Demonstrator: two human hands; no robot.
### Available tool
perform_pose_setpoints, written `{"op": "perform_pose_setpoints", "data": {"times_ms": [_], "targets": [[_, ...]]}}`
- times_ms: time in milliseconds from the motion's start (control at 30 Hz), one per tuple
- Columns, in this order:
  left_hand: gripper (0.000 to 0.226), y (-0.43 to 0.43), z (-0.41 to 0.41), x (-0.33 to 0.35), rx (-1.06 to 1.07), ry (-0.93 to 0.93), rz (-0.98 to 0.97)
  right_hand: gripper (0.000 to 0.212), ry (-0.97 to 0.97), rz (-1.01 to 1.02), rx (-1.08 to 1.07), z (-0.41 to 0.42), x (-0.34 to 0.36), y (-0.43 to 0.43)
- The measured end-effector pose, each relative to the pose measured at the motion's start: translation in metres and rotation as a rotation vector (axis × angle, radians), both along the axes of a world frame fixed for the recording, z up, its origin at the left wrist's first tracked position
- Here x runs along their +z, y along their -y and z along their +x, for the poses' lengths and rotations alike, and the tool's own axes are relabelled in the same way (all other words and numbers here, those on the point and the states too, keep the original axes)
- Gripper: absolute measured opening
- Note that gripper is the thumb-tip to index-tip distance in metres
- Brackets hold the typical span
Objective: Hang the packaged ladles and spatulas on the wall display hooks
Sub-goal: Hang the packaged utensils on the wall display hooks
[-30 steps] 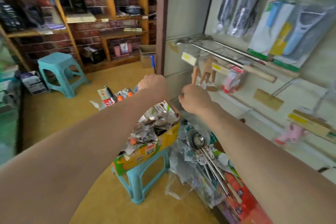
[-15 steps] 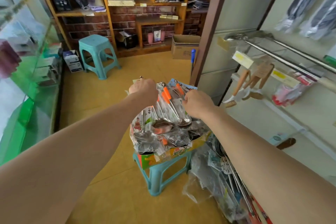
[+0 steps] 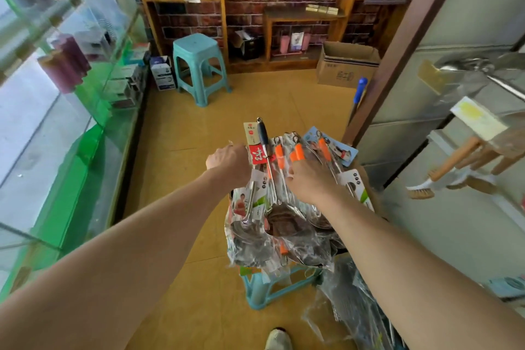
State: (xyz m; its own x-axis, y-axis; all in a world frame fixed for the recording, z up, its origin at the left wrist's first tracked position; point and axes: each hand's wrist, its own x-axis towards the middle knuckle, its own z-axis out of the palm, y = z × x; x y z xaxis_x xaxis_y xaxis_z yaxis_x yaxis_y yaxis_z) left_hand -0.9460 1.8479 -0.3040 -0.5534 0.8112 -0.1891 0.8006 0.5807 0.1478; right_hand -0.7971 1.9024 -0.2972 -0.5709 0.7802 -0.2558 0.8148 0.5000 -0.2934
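Amid piled packs (image 3: 284, 224), left hand (image 3: 227, 163) and right hand (image 3: 308, 182) hide their fingers, grip unclear; three orange handles (image 3: 279, 155) lie beyond right fingertips.

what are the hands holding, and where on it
Left hand grips the red-carded pack by its card edge; right hand grips an orange-handled pack at the handle.

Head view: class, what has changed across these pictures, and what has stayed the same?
Both hands came down from the wall to the pile of packs on the stool. The left hand now holds a red-card pack upright; the right hand rests among orange-handled packs, its grip unclear. The pile stayed on the stool.
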Motion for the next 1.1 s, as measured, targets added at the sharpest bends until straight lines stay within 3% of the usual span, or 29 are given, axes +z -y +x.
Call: {"op": "perform_pose_setpoints", "data": {"times_ms": [300, 733, 900, 1100], "targets": [[0.008, -0.041, -0.017, -0.050, 0.093, 0.047, -0.111, 0.011, 0.058, -0.065, 0.083, -0.041, -0.060, -0.053], [0.015, -0.064, -0.019, -0.101, 0.137, 0.174, -0.219, 0.015, 0.188, 0.015, 0.172, -0.085, -0.110, -0.080], [0.004, -0.062, -0.024, -0.110, 0.167, 0.164, -0.205, 0.018, 0.181, -0.032, 0.106, -0.086, -0.122, -0.082], [0.007, -0.060, -0.022, -0.107, 0.140, 0.185, -0.168, 0.014, 0.101, -0.118, -0.001, -0.084, -0.119, -0.083]]}}
